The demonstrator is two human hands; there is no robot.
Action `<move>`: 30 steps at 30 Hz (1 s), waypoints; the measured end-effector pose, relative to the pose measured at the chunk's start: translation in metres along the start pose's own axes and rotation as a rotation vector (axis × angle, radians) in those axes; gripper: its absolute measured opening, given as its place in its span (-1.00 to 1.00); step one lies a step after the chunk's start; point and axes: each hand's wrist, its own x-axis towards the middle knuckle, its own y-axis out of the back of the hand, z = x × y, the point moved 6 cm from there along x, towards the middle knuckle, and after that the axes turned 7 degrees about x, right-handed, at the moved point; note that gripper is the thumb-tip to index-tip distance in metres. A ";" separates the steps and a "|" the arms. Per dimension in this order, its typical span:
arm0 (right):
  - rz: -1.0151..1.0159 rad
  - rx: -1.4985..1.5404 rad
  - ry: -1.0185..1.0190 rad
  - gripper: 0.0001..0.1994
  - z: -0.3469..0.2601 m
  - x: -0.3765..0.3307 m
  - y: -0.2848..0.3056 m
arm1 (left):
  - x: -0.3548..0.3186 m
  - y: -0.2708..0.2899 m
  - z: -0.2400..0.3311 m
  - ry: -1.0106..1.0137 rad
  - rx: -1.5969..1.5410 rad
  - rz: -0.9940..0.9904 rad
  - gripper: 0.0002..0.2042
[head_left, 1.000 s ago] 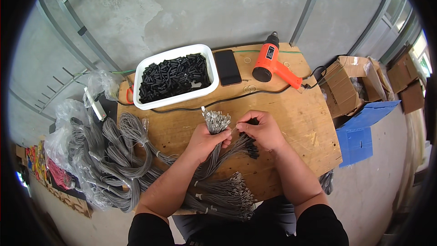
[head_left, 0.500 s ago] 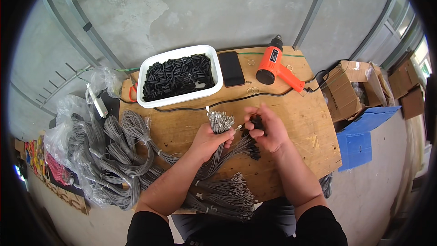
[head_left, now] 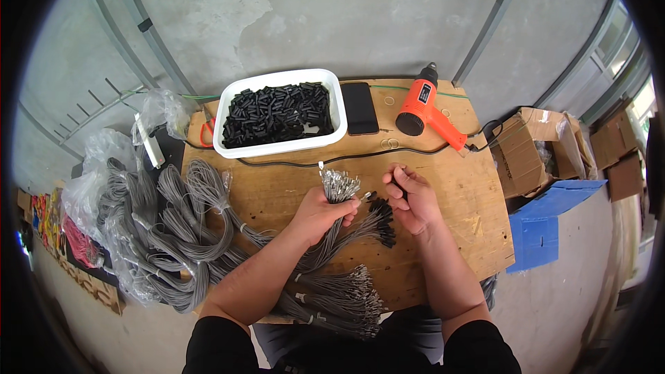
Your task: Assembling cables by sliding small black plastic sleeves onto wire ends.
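Note:
My left hand [head_left: 320,213] is closed round a bundle of grey cables, whose bare metal terminals [head_left: 339,185] stick up above the fist. One terminal pokes out sideways past my thumb, toward the right. Just right of it, my right hand [head_left: 417,202] is closed with fingertips pinched on a small black sleeve [head_left: 397,183], mostly hidden by the fingers. Between and below the hands lie cable ends fitted with black sleeves [head_left: 381,223]. Nearer to me, further grey cables with bare terminals [head_left: 357,294] fan out across the table.
A white tub [head_left: 335,131] of loose black sleeves stands at the back, beside a black phone [head_left: 361,109]. An orange heat gun [head_left: 422,107] lies back right, its black cord crossing the table [head_left: 457,211]. Coiled grey cables [head_left: 197,218] cover the left; cardboard boxes [head_left: 516,156] stand right.
My right hand has turned and its fingers have drawn together on a small black sleeve. The left hand keeps its hold on the cables. The whole view has shifted slightly.

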 end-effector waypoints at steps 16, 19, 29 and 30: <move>0.014 -0.203 -0.041 -0.75 0.000 -0.006 -0.013 | 0.002 0.002 -0.002 0.009 -0.005 -0.006 -0.88; -0.006 -0.226 -0.023 -0.80 0.002 -0.006 -0.015 | 0.002 0.002 -0.002 0.022 -0.006 0.000 -0.88; -0.009 -0.321 -0.081 -0.82 0.008 -0.003 0.000 | 0.003 0.003 -0.004 0.009 -0.006 -0.009 -0.88; -0.010 -0.322 -0.082 -0.82 0.008 -0.003 -0.002 | 0.003 0.003 -0.004 0.005 -0.007 -0.010 -0.88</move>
